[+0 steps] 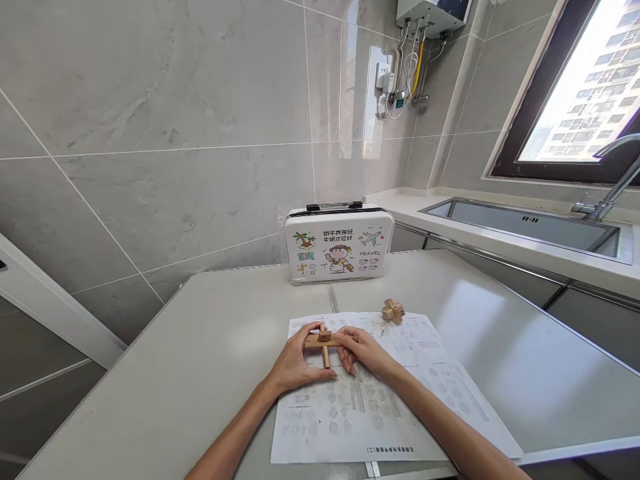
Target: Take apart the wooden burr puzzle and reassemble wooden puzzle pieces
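Light-brown wooden puzzle pieces (325,337) are crossed together above the printed sheet: a flat bar lying sideways, a round rod through it and a small block on top. My left hand (295,360) curls round the left side, with a fingertip by the rod's far end and the thumb by its near end. The bar's right end is pinched between the thumb and fingers of my right hand (361,348). Beneath both hands lies the large paper sheet (345,427), covered in small diagrams. An interlocked wooden burr puzzle (393,311) rests on its far edge.
A white cartoon-printed case (339,245) with a black handle stands at the table's back, against the tiled wall. The pale table (225,333) has a seam down its middle. At right are a counter with a sink (530,227) and a faucet (610,187).
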A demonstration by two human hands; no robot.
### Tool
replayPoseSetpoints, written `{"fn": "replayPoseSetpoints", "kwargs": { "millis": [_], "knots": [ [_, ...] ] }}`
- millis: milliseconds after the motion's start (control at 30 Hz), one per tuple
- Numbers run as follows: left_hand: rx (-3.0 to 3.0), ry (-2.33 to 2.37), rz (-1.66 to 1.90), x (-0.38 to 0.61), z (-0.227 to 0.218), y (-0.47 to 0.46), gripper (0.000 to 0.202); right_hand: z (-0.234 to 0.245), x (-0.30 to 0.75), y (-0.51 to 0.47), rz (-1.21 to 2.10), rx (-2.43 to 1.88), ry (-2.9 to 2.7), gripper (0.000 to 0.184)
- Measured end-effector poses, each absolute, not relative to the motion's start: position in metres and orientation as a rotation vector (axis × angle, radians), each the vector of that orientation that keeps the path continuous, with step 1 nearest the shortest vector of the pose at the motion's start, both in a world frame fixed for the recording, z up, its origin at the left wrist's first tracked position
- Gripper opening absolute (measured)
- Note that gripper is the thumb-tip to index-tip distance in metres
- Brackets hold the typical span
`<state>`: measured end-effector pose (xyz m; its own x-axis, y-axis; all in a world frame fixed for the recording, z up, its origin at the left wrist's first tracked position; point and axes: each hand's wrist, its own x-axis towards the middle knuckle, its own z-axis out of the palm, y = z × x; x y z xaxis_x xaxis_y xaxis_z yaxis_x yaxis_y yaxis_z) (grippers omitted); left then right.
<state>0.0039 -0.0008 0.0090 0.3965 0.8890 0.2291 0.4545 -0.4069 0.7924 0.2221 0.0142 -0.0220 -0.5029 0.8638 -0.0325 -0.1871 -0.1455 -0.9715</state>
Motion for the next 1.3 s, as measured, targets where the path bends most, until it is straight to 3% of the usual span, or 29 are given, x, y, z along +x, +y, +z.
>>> {"fn": "replayPoseSetpoints", "kwargs": {
  "millis": [200,467,800,967,1167,1300],
  "knots": [
    [1.955,1.197,0.931,0.008,0.011,-0.002,0.097,-0.012,0.231,0.018,1.803,-0.663,-1.12,0.044],
    [1.491,0.963,0.995,0.003,0.01,0.009,0.073,-0.018,0.233,0.023,1.125,-1.071,-1.355,0.045],
    [1.23,0.617,0.884,0.002,0.016,0.004,0.069,-0.033,0.226,0.017,0.485,-1.274,-1.794,0.035],
    [1.148,0.601,0.864,0.003,0.012,0.006,0.066,-0.03,0.225,0.013,0.396,-1.206,-1.783,0.015],
    [1.147,0.615,0.902,0.008,0.009,0.003,0.066,-0.007,0.221,-0.003,0.499,-0.903,-1.888,0.047],
    [1.205,0.684,0.89,0.008,0.008,0.002,0.069,-0.006,0.217,-0.008,0.541,-0.866,-1.978,0.051]
  ]
}}
